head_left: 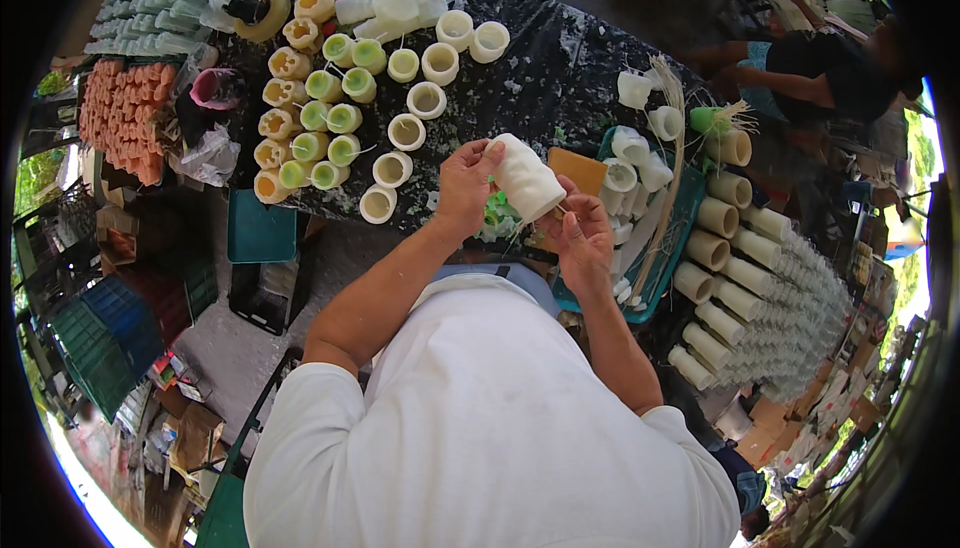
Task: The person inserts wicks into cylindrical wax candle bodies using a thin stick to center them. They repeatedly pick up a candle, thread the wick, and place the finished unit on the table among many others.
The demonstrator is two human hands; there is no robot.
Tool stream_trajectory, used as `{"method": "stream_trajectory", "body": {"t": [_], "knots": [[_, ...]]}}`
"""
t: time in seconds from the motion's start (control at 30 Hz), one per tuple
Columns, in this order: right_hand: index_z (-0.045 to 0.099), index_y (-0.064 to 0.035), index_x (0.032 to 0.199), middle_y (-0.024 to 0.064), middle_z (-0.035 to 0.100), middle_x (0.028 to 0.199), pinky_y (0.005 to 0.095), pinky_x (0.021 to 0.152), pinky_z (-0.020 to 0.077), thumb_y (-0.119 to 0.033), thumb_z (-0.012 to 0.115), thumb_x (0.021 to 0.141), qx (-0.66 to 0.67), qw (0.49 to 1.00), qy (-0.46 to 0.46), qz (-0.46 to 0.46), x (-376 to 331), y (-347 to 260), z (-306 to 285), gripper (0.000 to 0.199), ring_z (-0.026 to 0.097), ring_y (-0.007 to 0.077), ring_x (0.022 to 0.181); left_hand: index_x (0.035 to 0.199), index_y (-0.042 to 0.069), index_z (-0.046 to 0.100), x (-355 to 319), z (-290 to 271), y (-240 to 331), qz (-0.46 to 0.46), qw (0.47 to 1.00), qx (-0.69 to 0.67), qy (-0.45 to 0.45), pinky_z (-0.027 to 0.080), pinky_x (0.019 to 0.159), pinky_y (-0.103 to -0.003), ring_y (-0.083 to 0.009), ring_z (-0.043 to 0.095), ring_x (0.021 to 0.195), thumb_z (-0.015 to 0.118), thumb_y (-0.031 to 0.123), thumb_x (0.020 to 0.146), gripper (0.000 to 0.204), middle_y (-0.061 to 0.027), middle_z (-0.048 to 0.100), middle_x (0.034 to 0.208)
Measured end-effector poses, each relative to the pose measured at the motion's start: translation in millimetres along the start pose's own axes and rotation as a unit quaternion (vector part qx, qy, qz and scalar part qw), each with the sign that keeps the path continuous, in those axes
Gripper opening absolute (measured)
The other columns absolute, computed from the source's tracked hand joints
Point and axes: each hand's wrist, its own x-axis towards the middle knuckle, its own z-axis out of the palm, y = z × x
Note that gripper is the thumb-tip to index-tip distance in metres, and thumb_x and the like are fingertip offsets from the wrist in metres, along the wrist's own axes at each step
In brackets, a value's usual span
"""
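A white cylindrical mould [527, 180] lies tilted between my two hands above the black table [560, 68]. My left hand [466, 186] grips its upper end with the thumb on top. At the mould's lower end my right hand [582, 236] pinches a thin wick or stick. Below the mould a small green piece [499, 214] shows between my hands.
Rows of white, green and yellow moulds [345, 118] stand on the table's left half. A teal tray [676, 238] with white moulds and straw-like sticks lies to the right, and cream cylinders [735, 273] beside it. Orange pieces [125, 118] are stacked far left. Another person [820, 73] sits at upper right.
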Motion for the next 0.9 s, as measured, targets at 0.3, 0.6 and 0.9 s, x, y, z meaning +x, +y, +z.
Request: {"method": "stream_trajectory", "body": {"t": [0.3, 0.6, 0.9], "knots": [[0.055, -0.0043, 0.139, 0.0112, 0.071, 0.123, 0.0363, 0.094, 0.0561, -0.019, 0.091, 0.080, -0.441, 0.897, 0.011, -0.002, 96, 63, 8, 0.071, 0.070, 0.0222, 0.111, 0.125, 0.006, 0.061, 64, -32, -48, -0.048, 0.996, -0.039, 0.064, 0.056, 0.078, -0.037, -0.0143, 0.066, 0.093, 0.067, 0.025, 0.105, 0.028, -0.0024, 0.069, 0.104], [0.066, -0.0059, 0.126, 0.0167, 0.074, 0.115, 0.0426, 0.094, 0.0555, -0.017, 0.088, 0.076, -0.567, 0.806, -0.100, -0.139, 235, 86, 15, 0.056, 0.071, 0.0362, 0.110, 0.136, 0.010, 0.057, 132, -31, -39, -0.012, 0.996, -0.058, 0.062, 0.057, 0.077, -0.040, -0.0177, 0.065, 0.093, 0.053, 0.013, 0.105, 0.031, -0.0017, 0.064, 0.109], [0.066, -0.0047, 0.127, 0.0177, 0.072, 0.116, 0.0443, 0.093, 0.0545, -0.015, 0.087, 0.076, -0.505, 0.856, -0.083, -0.071, 240, 104, 10, 0.056, 0.070, 0.0346, 0.106, 0.144, -0.001, 0.053, 108, -47, -53, 0.052, 0.985, 0.154, 0.057, 0.060, 0.076, -0.032, -0.0156, 0.067, 0.098, 0.060, 0.013, 0.104, 0.043, -0.0081, 0.066, 0.117]]}}
